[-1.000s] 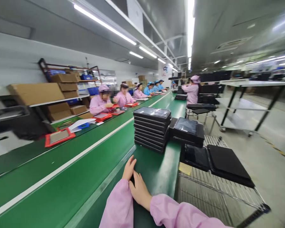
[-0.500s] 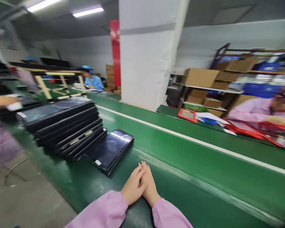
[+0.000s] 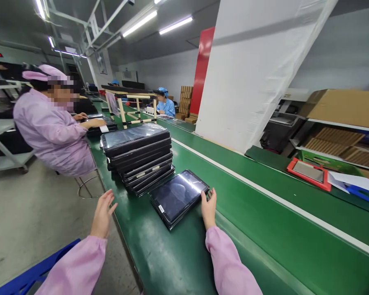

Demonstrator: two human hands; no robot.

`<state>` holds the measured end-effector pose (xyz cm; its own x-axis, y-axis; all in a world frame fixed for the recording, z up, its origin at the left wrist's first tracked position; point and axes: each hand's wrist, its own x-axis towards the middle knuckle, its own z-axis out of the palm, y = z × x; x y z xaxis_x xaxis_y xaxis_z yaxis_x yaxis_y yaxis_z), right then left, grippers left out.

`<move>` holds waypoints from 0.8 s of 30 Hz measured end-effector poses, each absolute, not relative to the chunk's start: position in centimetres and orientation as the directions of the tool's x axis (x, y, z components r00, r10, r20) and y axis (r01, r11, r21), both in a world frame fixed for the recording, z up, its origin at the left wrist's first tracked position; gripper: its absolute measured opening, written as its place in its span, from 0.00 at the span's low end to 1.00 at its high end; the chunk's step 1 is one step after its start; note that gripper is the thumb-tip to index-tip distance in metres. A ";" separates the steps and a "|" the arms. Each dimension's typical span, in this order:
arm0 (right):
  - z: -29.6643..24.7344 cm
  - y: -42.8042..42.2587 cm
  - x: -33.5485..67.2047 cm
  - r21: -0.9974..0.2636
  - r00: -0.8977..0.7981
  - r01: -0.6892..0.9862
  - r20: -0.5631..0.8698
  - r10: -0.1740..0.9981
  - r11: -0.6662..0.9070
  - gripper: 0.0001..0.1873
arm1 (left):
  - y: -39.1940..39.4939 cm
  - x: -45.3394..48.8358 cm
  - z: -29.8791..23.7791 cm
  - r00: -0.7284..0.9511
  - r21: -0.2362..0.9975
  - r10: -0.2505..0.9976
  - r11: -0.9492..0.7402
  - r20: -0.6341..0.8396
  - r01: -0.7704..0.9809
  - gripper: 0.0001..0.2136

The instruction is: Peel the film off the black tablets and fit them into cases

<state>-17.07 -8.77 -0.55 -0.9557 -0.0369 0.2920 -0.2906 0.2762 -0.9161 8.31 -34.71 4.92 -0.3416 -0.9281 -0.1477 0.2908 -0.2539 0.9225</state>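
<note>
Head view: right hand, loosely cupped, perhaps touches the tablet without gripping; left hand half-spread, empty

Workers in an electronics factory sit along a production line; a long green bench runs down the room, bearing a stack of flat black devices with glossy screens and, just beside it, a dark tablet; one co-worker in a pink smock and cap sits at the near edge, another in blue farther along; tube lights hang overhead; cardboard boxes fill shelving at right; a wheeled white trolley stands on the bare floor at left.
</note>
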 end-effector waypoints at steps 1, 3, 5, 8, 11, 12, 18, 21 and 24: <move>-0.1 -8.9 -18.2 -0.926 -0.960 -0.279 0.277 -0.045 0.254 0.28 | -35.4 6.9 4.9 -0.356 0.903 -0.913 -0.313 -0.201 0.293 0.17; 0.8 -9.1 -20.2 -0.942 -0.966 -0.257 0.241 -0.097 0.218 0.23 | -36.6 3.9 4.8 -0.371 0.871 -0.886 -0.394 -0.277 0.291 0.21; 1.7 -9.0 -21.6 -0.955 -0.964 -0.231 0.198 -0.178 0.186 0.19 | -37.3 1.2 4.6 -0.382 0.849 -0.877 -0.420 -0.290 0.320 0.23; 2.6 -8.4 -21.9 -0.966 -0.940 -0.211 0.159 -0.301 0.149 0.19 | -37.7 -1.7 4.3 -0.397 0.830 -0.889 -0.392 -0.229 0.397 0.24; 3.1 -7.8 -20.0 -0.967 -0.908 -0.217 0.149 -0.391 0.134 0.25 | -37.7 -2.9 4.4 -0.391 0.816 -0.897 -0.378 -0.205 0.438 0.24; 3.2 -7.7 -19.1 -0.967 -0.898 -0.215 0.142 -0.415 0.136 0.26 | -37.7 -2.9 4.5 -0.394 0.813 -0.895 -0.382 -0.208 0.439 0.24; 4.0 -5.9 -15.7 -0.971 -0.840 -0.158 0.036 -0.541 0.182 0.28 | -38.4 -1.5 5.6 -0.467 0.798 -0.849 -0.453 -0.249 0.397 0.22; 5.1 -6.1 -18.4 -0.967 -0.793 -0.116 -0.048 -0.608 0.228 0.25 | -39.3 -0.9 6.5 -0.507 0.785 -0.797 -0.529 -0.328 0.323 0.24; 6.9 -9.6 -23.4 -0.946 -0.787 -0.081 -0.133 -0.602 0.315 0.15 | -40.1 -0.7 7.4 -0.553 0.771 -0.716 -0.607 -0.425 0.192 0.28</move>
<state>-23.35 -9.58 6.86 -0.7873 -0.6021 -0.1331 -0.0812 0.3152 -0.9455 -0.65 -40.14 7.38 -0.5534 -0.7161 -0.4254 0.1922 -0.6067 0.7713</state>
